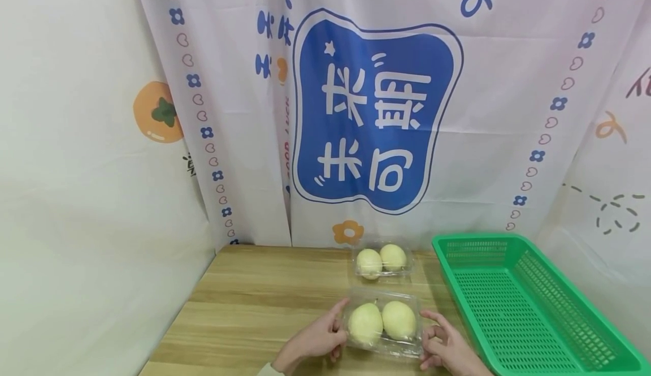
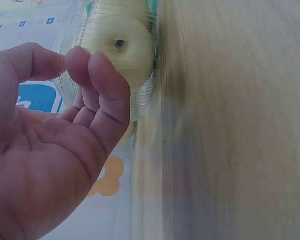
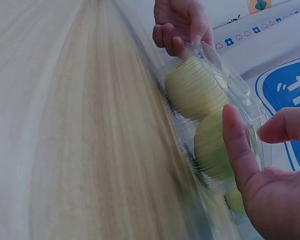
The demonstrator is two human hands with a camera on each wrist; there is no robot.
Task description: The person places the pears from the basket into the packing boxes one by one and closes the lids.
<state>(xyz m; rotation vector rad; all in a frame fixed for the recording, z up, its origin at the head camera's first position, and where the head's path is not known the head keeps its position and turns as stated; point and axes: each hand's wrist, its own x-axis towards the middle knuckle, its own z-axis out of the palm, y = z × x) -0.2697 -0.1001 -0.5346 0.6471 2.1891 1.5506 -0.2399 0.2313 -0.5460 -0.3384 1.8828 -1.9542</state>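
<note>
A clear plastic clamshell box [image 1: 385, 351] with two pale yellow-green pears [image 1: 399, 320] inside sits near the front of the wooden table. At its left end, my left hand [image 1: 320, 333] pinches the rim between thumb and fingers. My right hand [image 1: 447, 346] holds the opposite end the same way, thumb and fingertip on either side of the rim in the right wrist view. The lid lies over the pears, and one pear's dark dimple [image 2: 119, 44] faces the left wrist camera. Behind stands a second clear box [image 1: 385, 277], also with two pears [image 1: 393, 257].
A large green plastic basket [image 1: 460, 297] with slotted walls stands to the right, close beside my right hand. The wooden table [image 1: 244, 302] extends to the left. A white printed cloth [image 1: 254, 195] hangs along the back, with more cloth at both sides.
</note>
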